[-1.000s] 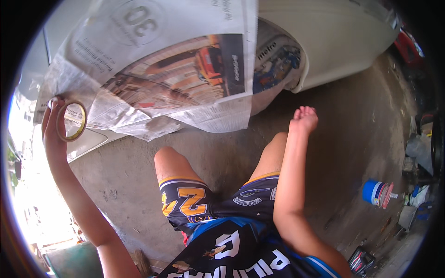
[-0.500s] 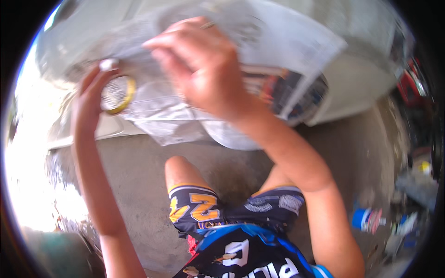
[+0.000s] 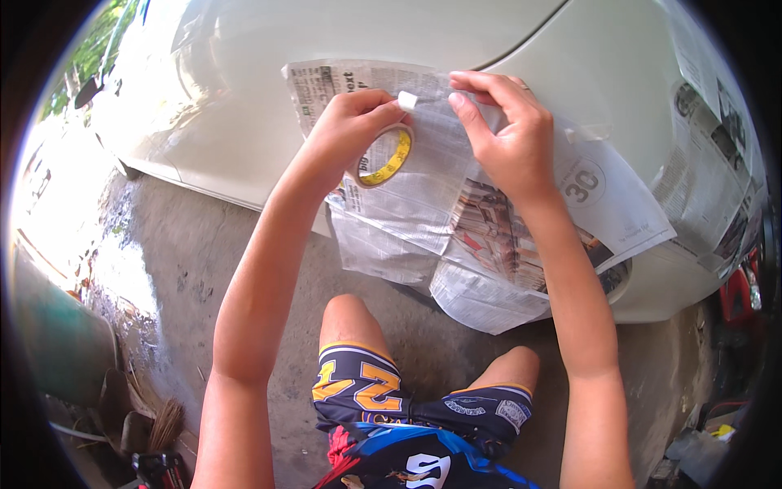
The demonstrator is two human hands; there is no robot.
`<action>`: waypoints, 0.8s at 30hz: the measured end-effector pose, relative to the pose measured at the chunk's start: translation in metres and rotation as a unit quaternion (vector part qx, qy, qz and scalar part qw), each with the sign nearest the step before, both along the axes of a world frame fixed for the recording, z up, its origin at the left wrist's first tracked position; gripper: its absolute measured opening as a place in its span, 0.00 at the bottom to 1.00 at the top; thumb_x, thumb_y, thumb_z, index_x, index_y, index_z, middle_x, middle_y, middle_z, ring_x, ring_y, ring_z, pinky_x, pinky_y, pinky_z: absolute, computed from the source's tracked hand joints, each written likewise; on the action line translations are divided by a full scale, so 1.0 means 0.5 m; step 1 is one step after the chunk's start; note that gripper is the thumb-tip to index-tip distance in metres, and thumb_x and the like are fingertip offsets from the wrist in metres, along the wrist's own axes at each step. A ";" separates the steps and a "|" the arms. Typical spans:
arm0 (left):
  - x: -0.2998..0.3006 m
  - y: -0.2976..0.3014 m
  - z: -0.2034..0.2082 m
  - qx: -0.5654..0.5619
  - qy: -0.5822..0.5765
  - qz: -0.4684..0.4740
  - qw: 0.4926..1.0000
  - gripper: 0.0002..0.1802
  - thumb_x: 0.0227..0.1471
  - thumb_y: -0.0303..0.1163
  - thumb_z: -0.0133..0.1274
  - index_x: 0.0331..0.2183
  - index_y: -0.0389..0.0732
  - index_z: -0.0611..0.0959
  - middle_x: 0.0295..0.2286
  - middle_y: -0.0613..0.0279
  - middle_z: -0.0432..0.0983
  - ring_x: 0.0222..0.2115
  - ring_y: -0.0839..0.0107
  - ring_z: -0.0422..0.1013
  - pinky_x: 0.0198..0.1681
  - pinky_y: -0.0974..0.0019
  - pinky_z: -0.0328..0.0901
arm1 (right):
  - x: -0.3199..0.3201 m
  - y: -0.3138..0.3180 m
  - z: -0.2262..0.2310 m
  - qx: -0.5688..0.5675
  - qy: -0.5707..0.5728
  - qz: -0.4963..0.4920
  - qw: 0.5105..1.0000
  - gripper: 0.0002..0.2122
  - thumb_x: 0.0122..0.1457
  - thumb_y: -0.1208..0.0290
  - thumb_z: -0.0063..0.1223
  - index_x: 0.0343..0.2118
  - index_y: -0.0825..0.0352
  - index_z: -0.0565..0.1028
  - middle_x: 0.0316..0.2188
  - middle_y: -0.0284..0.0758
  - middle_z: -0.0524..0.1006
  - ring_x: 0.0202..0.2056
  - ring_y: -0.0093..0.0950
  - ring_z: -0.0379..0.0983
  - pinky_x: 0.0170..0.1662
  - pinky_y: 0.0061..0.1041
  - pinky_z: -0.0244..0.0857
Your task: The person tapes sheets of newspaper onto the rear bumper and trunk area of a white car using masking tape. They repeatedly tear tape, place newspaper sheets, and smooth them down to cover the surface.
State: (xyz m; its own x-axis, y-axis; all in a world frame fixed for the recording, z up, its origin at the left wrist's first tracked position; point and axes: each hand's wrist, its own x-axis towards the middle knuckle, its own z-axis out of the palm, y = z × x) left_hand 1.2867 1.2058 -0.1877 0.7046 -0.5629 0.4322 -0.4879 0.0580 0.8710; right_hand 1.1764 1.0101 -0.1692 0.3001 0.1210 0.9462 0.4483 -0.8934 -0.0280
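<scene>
My left hand point(image 3: 346, 126) is closed around a roll of masking tape point(image 3: 389, 167) with a yellow printed core. A short white tape end point(image 3: 407, 100) sticks out at its fingertips. Opposite it, my right hand point(image 3: 517, 138) has thumb and forefinger apart, with nothing visible between them. Its fingertips are at the upper edge of the newspaper sheets point(image 3: 399, 224); whether they touch is unclear. The sheets cover the lower part of a pale car body panel point(image 3: 342, 33) and hang in creased folds below it. Translucent tape point(image 3: 590, 132) lies along the paper's top edge near my right hand.
More newspaper point(image 3: 692, 155) covers the car's right end. A panel seam point(image 3: 529, 37) curves above my hands. Below is a concrete floor point(image 3: 236, 269). At left stand a greenish container point(image 3: 61, 334) and a broom-like bundle point(image 3: 167, 424); at right is a red object point(image 3: 737, 293).
The view has shifted left along the car and is sharper. My left hand with the tape roll has come closer to my right hand, whose thumb and forefinger have spread apart.
</scene>
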 end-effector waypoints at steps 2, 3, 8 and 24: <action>0.000 -0.006 0.006 -0.013 0.004 0.018 1.000 0.19 0.61 0.39 0.56 0.37 0.30 0.87 0.33 0.58 0.83 0.36 0.71 0.75 0.45 0.66 0.68 | 0.006 0.009 0.003 0.009 0.004 -0.023 1.000 0.14 0.52 0.70 0.72 0.42 0.61 0.84 0.34 0.30 0.84 0.36 0.30 0.80 0.40 0.29 0.75; 0.001 -0.012 0.010 -0.023 -0.033 0.024 0.999 0.19 0.59 0.40 0.58 0.36 0.32 0.88 0.29 0.57 0.84 0.32 0.71 0.76 0.42 0.65 0.70 | 0.009 0.012 0.004 0.000 0.004 -0.053 0.999 0.15 0.50 0.69 0.73 0.41 0.60 0.83 0.33 0.29 0.83 0.36 0.30 0.79 0.39 0.30 0.74; 0.008 -0.050 0.021 0.027 -0.094 0.113 0.989 0.18 0.58 0.43 0.59 0.32 0.36 0.89 0.23 0.54 0.81 0.25 0.70 0.75 0.35 0.61 0.71 | 0.037 0.020 -0.004 0.002 -0.025 -0.197 0.980 0.16 0.49 0.62 0.75 0.42 0.54 0.84 0.27 0.22 0.78 0.32 0.24 0.75 0.34 0.26 0.71; 0.004 -0.033 0.095 0.151 -0.187 0.242 0.940 0.19 0.56 0.48 0.61 0.29 0.41 0.91 0.23 0.57 0.84 0.25 0.60 0.80 0.35 0.59 0.74 | 0.090 0.039 -0.021 -0.025 -0.142 -0.240 0.960 0.14 0.48 0.62 0.73 0.35 0.56 0.80 0.31 0.26 0.80 0.35 0.34 0.77 0.36 0.31 0.72</action>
